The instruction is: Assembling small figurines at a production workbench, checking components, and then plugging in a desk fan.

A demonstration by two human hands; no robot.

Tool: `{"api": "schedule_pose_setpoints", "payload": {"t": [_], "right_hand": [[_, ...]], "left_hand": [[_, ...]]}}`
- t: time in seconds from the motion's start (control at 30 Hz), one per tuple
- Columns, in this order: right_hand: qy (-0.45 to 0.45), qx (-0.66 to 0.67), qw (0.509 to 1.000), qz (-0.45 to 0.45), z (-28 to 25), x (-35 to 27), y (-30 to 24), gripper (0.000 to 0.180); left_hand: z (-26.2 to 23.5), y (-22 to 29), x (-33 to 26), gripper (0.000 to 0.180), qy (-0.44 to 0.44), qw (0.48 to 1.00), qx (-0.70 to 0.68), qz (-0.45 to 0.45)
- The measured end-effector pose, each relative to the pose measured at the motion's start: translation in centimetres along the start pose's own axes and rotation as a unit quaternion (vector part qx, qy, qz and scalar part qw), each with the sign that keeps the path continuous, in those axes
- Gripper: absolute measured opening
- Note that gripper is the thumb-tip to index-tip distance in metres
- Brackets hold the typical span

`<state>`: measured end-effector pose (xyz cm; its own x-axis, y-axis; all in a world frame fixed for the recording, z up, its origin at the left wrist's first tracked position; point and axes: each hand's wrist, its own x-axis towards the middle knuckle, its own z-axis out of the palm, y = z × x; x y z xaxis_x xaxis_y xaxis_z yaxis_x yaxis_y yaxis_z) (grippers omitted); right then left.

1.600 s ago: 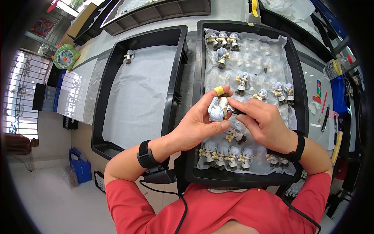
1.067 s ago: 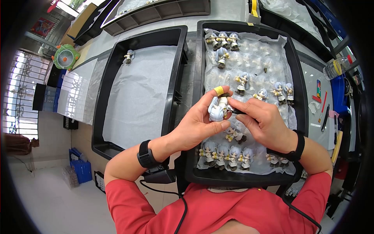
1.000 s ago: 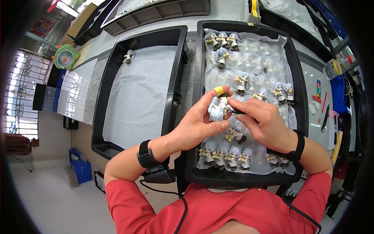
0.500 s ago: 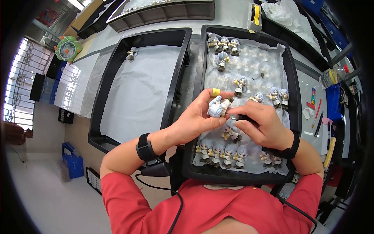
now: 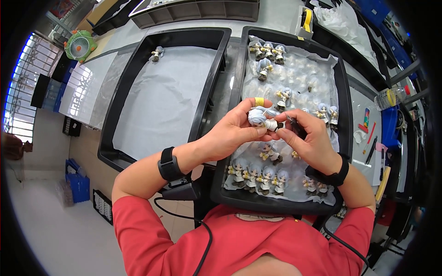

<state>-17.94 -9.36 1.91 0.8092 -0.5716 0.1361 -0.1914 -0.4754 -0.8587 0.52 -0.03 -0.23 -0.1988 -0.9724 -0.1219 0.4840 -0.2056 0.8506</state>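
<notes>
My left hand (image 5: 235,131), a yellow band around one finger, grips a small figurine (image 5: 259,117) with pale blue hair and white clothes. The figurine lies sideways, head to the left and dark feet toward my right hand. Closed around a dark tool (image 5: 298,127) with a thin tip, my right hand (image 5: 315,142) is right by the feet; its fingers hide most of the tool. Both hands are above the right black tray (image 5: 349,115), where several similar figurines (image 5: 266,179) lie on translucent lining.
Left of it, another black tray (image 5: 107,133) lined with white paper holds one figurine (image 5: 157,54) in its far corner. A tape dispenser (image 5: 305,23) stands behind. Pens (image 5: 372,149) and a clear bottle (image 5: 391,97) are at the right. A green fan (image 5: 80,47) sits far left.
The figurine has turned in my left hand, so its feet now point right rather than away. My right hand has moved slightly up, bringing the tool's tip close to the feet.
</notes>
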Motion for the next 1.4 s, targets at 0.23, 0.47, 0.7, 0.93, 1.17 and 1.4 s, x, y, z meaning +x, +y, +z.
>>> {"api": "schedule_pose_setpoints", "payload": {"t": [0.23,0.47,0.7,0.93,1.17,1.4], "right_hand": [[0.010,-0.011,1.000,-0.021,0.2,0.0,0.5,0.023],[0.000,-0.031,0.999,-0.034,0.1,0.1,0.0,0.025],[-0.022,-0.126,0.971,-0.203,-0.1,-0.2,0.4,0.046],[-0.017,-0.066,0.982,-0.175,-0.1,-0.1,0.0,0.023],[-0.026,-0.061,0.992,-0.108,0.1,-0.3,-1.0,0.019],[-0.017,0.038,0.999,-0.007,-0.7,-0.3,-0.5,0.019]], "left_hand": [[0.2,0.2,0.1,0.044,0.003,1.000,-0.014,-0.008],[-0.6,-0.5,0.1,0.041,-0.024,0.999,-0.024,0.007],[-0.1,-0.2,0.1,0.032,-0.010,1.000,0.003,0.007],[-0.6,-0.5,0.2,0.034,-0.034,0.997,-0.070,0.008],[-0.5,-0.5,0.1,0.036,-0.011,0.999,-0.021,0.025],[-0.4,0.0,0.1,0.034,-0.018,0.996,-0.086,-0.007]]}}
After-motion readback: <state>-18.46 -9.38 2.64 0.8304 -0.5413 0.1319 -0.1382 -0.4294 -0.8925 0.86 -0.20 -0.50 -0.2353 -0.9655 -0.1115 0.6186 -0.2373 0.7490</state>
